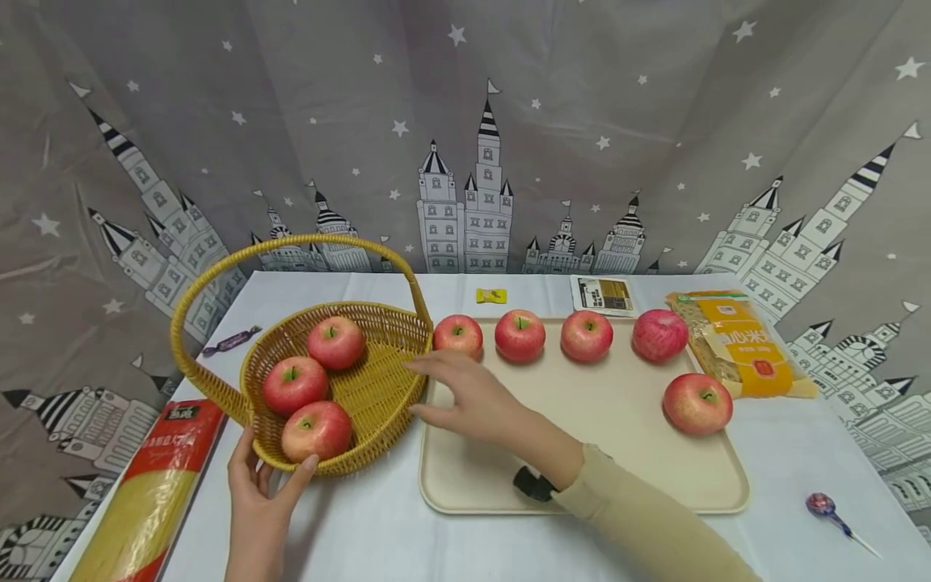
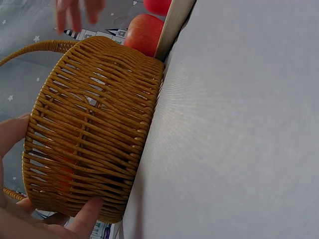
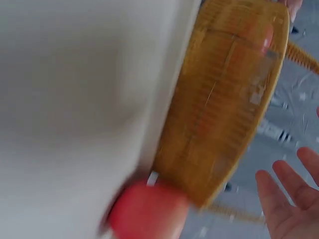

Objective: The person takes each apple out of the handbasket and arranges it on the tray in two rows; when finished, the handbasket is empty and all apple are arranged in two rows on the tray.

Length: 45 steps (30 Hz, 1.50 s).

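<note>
Gripping the basket (image 1: 380, 388), left fingers (image 2: 89, 214) face spread right fingers (image 3: 290, 184); only head view distinguishes its apples (image 1: 317, 432).

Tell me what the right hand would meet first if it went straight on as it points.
Probably the wicker basket, at the rim nearest the right hand: its fingers aim there. Depth is unclear; if they pass above it, the apple farthest back inside looks next in line.

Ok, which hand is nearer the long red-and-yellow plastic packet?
Left. The left hand grips the woven golden basket, just right of the packet. The right hand is farther off, by the basket's opposite rim, above the cream rectangular tray.
</note>
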Each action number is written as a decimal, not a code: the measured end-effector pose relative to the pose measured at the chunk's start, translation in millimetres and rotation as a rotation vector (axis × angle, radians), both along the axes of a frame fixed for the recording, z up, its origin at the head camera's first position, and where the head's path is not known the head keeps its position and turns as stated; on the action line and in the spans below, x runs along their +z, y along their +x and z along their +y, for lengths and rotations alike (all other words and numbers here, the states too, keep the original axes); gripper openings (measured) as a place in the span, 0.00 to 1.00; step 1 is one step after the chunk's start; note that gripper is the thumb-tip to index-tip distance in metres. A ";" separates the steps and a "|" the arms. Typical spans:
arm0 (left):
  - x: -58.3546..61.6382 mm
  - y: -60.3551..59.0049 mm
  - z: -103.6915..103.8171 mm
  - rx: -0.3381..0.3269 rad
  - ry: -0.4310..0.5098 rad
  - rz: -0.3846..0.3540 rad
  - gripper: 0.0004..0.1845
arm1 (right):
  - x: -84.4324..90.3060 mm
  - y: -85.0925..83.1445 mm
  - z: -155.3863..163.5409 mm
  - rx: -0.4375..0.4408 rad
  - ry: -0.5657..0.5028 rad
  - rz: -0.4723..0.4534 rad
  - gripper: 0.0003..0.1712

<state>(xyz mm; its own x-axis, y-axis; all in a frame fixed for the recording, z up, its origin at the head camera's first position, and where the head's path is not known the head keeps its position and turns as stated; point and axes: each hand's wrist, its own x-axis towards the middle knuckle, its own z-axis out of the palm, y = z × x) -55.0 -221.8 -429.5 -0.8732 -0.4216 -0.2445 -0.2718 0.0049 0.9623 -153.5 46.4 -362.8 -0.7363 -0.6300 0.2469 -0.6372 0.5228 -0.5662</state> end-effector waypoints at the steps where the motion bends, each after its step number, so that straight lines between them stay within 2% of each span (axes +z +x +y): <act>1: -0.6 0.0 -0.4 0.000 -0.001 -0.003 0.57 | 0.6 -1.3 -11.8 0.035 0.012 -0.005 0.31; 5: -3.3 -0.9 -2.0 -0.013 -0.014 0.012 0.56 | -1.6 -5.6 -53.5 0.105 0.080 -0.021 0.32; 11: 3.5 0.1 1.7 -0.009 -0.015 0.000 0.55 | -7.4 -12.9 -101.4 0.112 0.275 -0.024 0.36; 17: 8.5 2.2 4.4 0.004 0.012 0.005 0.54 | -12.3 -14.7 -128.5 0.123 0.426 -0.070 0.39; 21: 8.7 2.8 3.5 0.007 0.018 0.008 0.54 | -13.1 -14.1 -137.2 0.162 0.450 -0.059 0.39; 25: 8.8 2.7 3.5 0.002 0.008 0.005 0.54 | -15.5 -12.9 -137.0 0.134 0.394 -0.031 0.36; 31: 8.3 1.4 4.4 -0.021 -0.022 -0.012 0.54 | -12.7 -13.6 -113.3 0.059 0.195 -0.024 0.37; 35: 4.1 0.0 3.4 -0.020 -0.008 -0.008 0.55 | -2.9 -13.4 -78.2 0.011 0.052 -0.027 0.38; 40: -11.8 -3.9 -4.1 -0.004 -0.033 -0.025 0.55 | 10.9 -8.5 -22.6 -0.097 -0.122 -0.058 0.39; 42: -16.5 -5.1 -6.2 0.003 -0.049 -0.035 0.55 | 15.4 -6.1 0.5 -0.138 -0.173 -0.068 0.40; 45: -15.5 -4.3 -6.1 -0.001 -0.040 -0.027 0.56 | 19.1 -1.2 36.4 -0.215 -0.198 -0.055 0.41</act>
<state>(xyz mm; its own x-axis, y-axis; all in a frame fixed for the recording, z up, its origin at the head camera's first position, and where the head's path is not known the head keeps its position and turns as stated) -59.2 -227.9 -445.0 -0.8669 -0.4305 -0.2513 -0.2980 0.0434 0.9536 -154.7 82.8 -343.7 -0.8632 -0.4018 0.3057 -0.4896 0.5179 -0.7015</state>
